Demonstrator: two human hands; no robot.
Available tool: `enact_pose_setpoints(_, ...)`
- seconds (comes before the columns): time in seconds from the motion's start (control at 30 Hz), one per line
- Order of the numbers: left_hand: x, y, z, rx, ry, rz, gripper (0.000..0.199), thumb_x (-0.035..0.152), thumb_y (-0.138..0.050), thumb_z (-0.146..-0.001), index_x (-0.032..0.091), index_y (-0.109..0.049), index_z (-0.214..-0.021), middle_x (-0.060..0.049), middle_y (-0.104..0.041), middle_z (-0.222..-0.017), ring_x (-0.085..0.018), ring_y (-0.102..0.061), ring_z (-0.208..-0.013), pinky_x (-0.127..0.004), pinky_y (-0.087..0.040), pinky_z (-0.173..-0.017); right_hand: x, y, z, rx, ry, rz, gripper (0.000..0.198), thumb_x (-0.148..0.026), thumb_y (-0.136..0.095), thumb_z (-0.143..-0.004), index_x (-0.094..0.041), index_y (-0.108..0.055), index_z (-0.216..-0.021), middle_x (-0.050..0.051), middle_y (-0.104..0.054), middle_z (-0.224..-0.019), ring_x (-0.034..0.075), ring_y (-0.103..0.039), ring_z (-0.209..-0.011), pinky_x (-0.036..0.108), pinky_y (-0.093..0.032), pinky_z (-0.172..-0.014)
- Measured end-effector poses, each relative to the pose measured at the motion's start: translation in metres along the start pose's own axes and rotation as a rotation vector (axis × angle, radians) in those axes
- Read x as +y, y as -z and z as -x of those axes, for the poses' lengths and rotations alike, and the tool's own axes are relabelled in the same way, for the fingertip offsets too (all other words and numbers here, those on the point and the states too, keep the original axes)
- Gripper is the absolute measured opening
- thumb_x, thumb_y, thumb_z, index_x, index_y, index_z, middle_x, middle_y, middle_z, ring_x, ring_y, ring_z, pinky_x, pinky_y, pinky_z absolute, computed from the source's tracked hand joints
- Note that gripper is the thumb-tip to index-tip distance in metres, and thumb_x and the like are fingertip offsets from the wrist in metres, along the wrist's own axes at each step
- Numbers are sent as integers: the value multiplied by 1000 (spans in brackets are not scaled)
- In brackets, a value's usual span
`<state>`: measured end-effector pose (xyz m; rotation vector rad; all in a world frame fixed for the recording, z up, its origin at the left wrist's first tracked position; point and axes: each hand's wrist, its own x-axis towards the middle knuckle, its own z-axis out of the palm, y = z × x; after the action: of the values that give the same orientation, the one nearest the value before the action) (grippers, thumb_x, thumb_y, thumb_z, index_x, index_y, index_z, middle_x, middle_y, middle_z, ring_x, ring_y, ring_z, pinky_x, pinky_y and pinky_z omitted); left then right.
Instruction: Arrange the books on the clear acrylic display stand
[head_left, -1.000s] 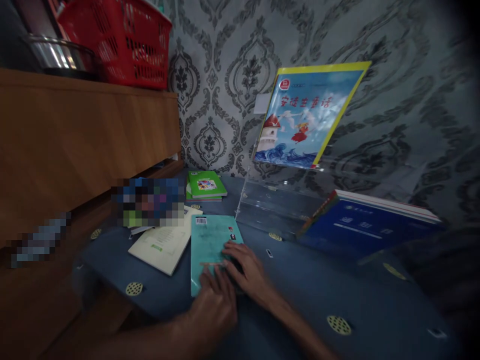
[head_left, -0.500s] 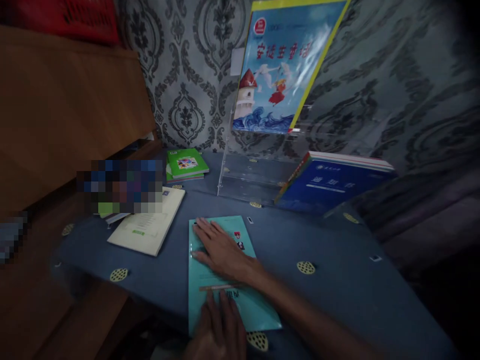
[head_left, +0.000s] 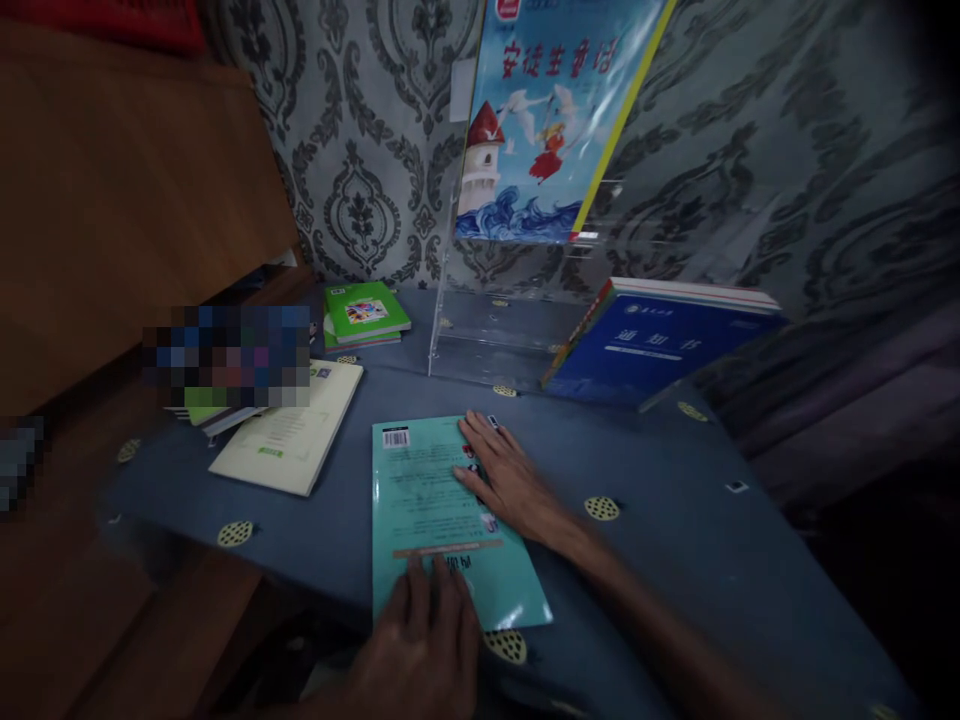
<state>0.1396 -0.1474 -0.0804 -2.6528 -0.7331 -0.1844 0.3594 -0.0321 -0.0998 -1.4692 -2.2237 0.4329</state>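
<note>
In the head view, the right hand [head_left: 510, 490] has moved from mid-cover to the right edge of the teal book [head_left: 431, 500], baring its barcode [head_left: 396, 438]; it rests flat, gripping nothing. The left hand [head_left: 427, 635] touches the lower part, grip unclear. The book lies on the table [head_left: 675, 520].

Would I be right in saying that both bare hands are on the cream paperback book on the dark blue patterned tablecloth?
Not quite: the head view shows both the left hand and the right hand on the glossy teal paperback book, not the cream paperback book.
</note>
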Motion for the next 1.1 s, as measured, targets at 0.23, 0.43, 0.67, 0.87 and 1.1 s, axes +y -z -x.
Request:
enact_pose_setpoints(0.23,-83,-14,-24,-219,255,298,63,54,-38,-100,12,-43,-146,-18,-47,-151,-30,-40,-143,-51,-38,-112,2,-5,-1,45,17,14,68,-60,-38,-98,-23,-35,-154,10,-32,-160,29,-28,-149,55,-26,-121)
enact_pose_setpoints(0.43,-123,-43,-17,-254,387,212,72,55,-29,-101,5,-26,-153,-21,-28,-161,-31,-19,-152,-53,-24,-119,-2,1,-1,-11,-13,-1,72,-63,-34,-98,-19,-32,-155,9,-26,-163,28,-21,-151,53,-21,-123)
enact_pose_setpoints(0.67,-73,-19,-1,-199,96,263,67,51,-22,-104,9,-19,-155,-17,-28,-161,-26,-18,-152,-50,-18,-122,-5,4,0,-26,-25,6,72,-64,-30,-99,-19,-31,-155,8,-26,-163,25,-20,-151,51,-19,-124)
enact_pose_setpoints(0.87,-32,-6,-35,-161,-146,332,78,63,-28,-98,9,-24,-154,-15,-30,-161,-25,-20,-152,-46,-17,-123,-4,10,0,-42,-15,-52,67,-59,-27,-101,-16,-40,-151,10,-31,-161,25,-23,-151,51,-20,-123)
enact_pose_setpoints(1.1,-17,-6,-35,-117,-251,271,62,41,-37,-103,8,-26,-154,-15,-29,-161,-25,-21,-152,-44,-20,-122,-6,15,14,-15,13,-78,54,-49,-36,-102,-22,-46,-147,7,-38,-158,25,-26,-150,54,-22,-122)
